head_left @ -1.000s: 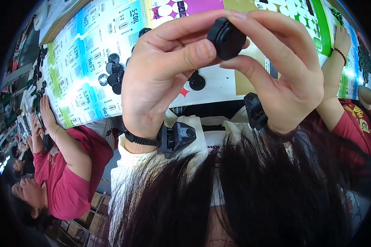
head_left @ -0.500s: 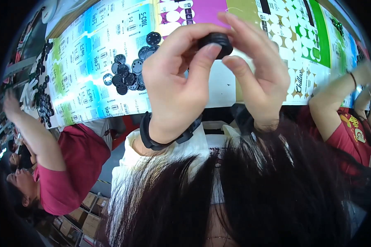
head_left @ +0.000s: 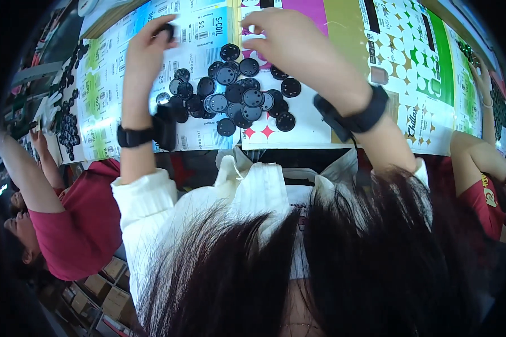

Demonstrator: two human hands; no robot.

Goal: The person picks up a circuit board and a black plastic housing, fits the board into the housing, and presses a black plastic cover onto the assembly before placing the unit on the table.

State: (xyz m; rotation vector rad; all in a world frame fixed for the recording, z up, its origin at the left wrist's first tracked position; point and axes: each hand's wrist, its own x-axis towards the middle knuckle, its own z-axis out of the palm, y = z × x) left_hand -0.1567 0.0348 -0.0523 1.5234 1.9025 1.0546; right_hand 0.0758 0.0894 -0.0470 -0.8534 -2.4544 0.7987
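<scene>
My left hand (head_left: 146, 48) is raised over the left part of the covered table, fingers closed on a black round disc (head_left: 164, 32). Motion blurs that hand, and whether it holds one disc or a short stack cannot be made out. Farther right, my right hand (head_left: 284, 36) reaches over the sheets, its thumb and fingers apart with nothing visible between them. Between and below the hands lies a loose heap of black round discs (head_left: 229, 76), many with small holes, some overlapping. Black bands circle both wrists.
Printed sheets in blue, green, magenta and gold cover the table (head_left: 298, 126). A wooden edge (head_left: 112, 17) borders the far left. More black discs (head_left: 69, 129) lie left, near a co-worker in a red shirt (head_left: 81, 224). Another co-worker's arm (head_left: 475, 151) is at right.
My hands have moved apart from a shared hold on a black stack, the left going far left, the right upward and left. More of the disc heap now shows.
</scene>
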